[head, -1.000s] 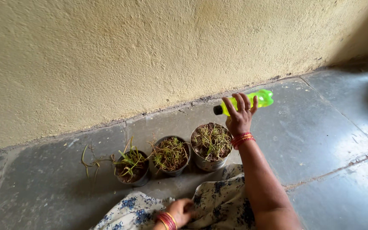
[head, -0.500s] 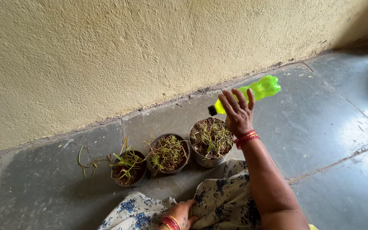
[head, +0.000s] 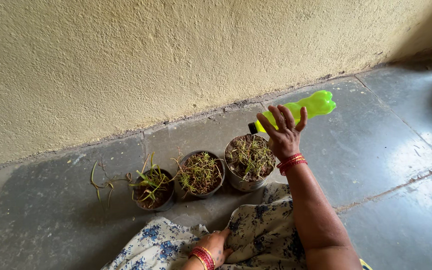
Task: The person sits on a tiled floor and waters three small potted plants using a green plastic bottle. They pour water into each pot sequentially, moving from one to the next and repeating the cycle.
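My right hand (head: 282,133) grips a bright green plastic bottle (head: 308,106) with a black cap, tipped so the cap points down and left over the rightmost pot (head: 248,162). That pot holds dark soil and thin dry sprouts. Two more small pots, a middle one (head: 200,173) and a left one (head: 152,188), stand in a row on the grey stone floor. My left hand (head: 215,247) rests low in the view on blue-flowered cloth (head: 258,235) over my lap, fingers curled on the fabric. Red bangles ring both wrists.
A rough yellow plastered wall (head: 176,60) runs behind the pots. The floor (head: 376,150) is made of large grey stone slabs with joints. A loose dry plant stem (head: 101,184) lies left of the pots.
The bottle's base has risen, so it tilts more steeply, cap down over the rightmost pot. My left hand has slid slightly on the cloth.
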